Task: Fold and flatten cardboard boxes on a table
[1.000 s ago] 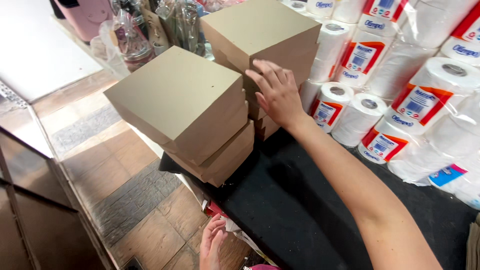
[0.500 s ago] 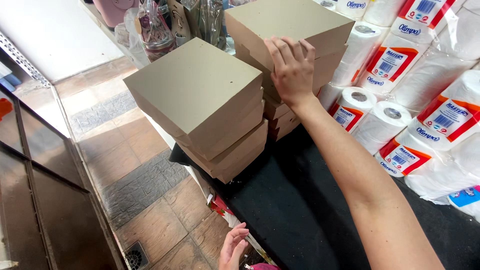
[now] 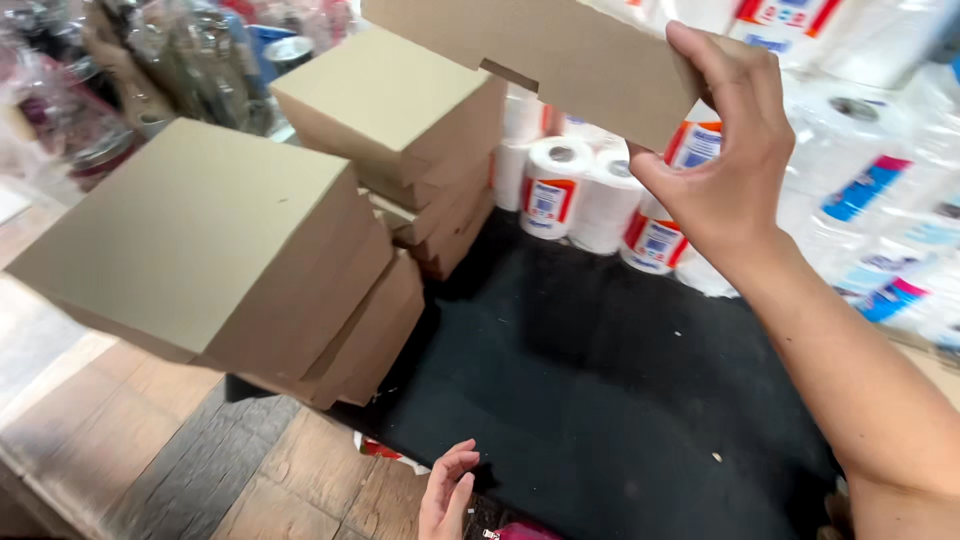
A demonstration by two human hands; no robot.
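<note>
My right hand (image 3: pixel 725 165) grips the edge of a flat brown cardboard box (image 3: pixel 545 45) and holds it up in the air at the top of the view. Below and left of it stands a stack of the same brown boxes (image 3: pixel 405 120) on a black cloth surface (image 3: pixel 600 370). A second, nearer stack of brown boxes (image 3: pixel 215 255) leans out over the cloth's left edge. My left hand (image 3: pixel 445 495) hangs low at the bottom edge, fingers loosely apart, holding nothing.
Several white paper rolls with red and blue labels (image 3: pixel 560 185) are piled behind and to the right of the cloth. Clear wrapped items (image 3: pixel 190 55) crowd the far left. A wood-pattern tiled floor (image 3: pixel 150 450) lies below left.
My right hand has lifted the top box off the far stack and raised it up and to the right. The view has moved closer to the stacks.
</note>
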